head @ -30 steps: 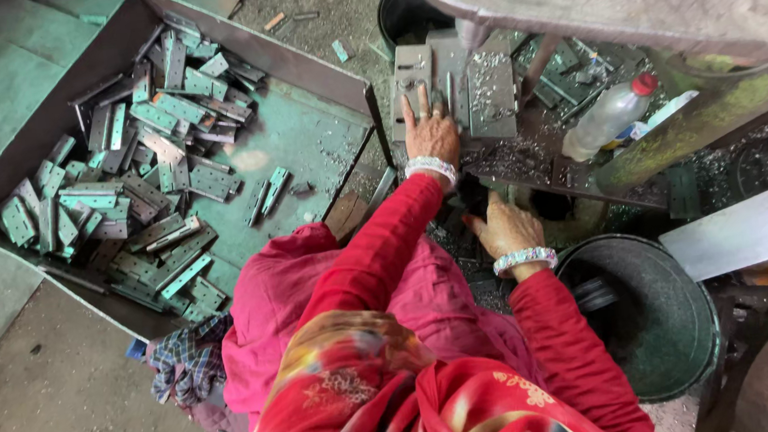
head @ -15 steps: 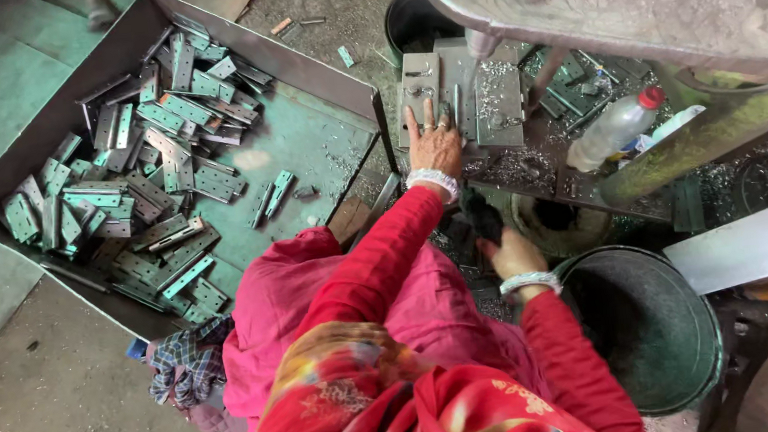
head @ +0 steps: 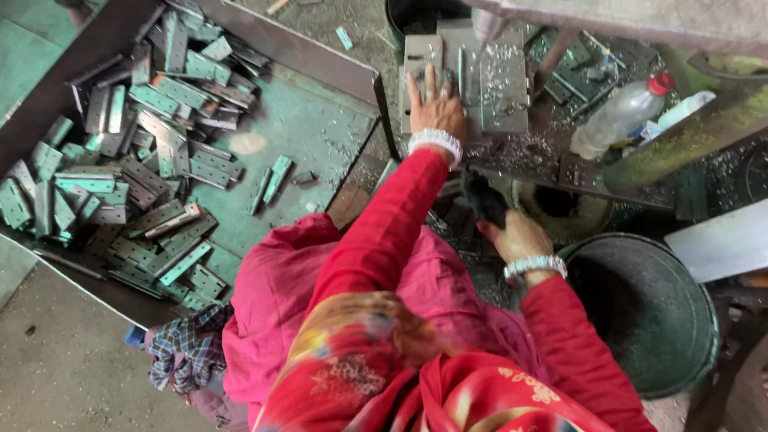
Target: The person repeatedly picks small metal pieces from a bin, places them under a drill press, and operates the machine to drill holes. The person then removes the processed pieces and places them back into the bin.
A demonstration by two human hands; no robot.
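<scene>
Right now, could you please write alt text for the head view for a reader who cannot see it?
A person's left hand presses a flat metal piece on a press table; the right hand grips a dark handle. A tray of metal hinges lies left.

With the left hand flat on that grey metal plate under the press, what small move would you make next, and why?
Probably nudge the grey metal plate into line under the grey press tool. The left hand lies flat on the plate, which sits just beside the tool, while the right hand grips a dark handle lower down.
</scene>
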